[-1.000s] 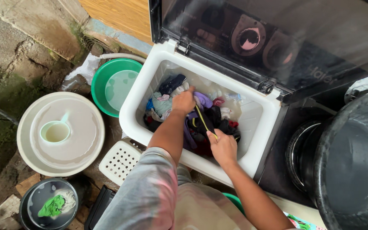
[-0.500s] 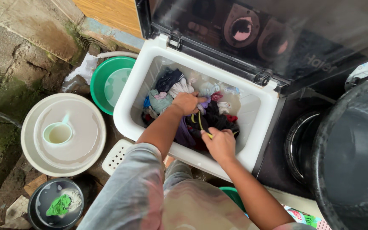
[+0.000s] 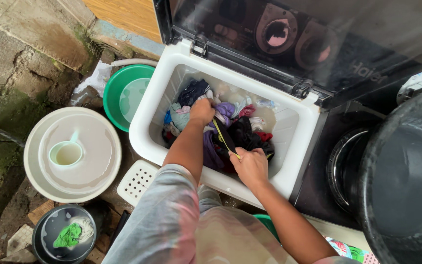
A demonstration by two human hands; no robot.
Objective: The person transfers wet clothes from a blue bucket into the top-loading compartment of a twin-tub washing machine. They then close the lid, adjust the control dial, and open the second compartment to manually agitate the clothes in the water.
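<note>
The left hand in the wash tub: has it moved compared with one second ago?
Cannot tell: the camera itself shifted. The left hand is on the wet clothes, about as far from the tub rim.

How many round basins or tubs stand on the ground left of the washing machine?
3: green basin against the washer, white tub holding a scoop, dark basin at the bottom edge. Others may be hidden.
</note>
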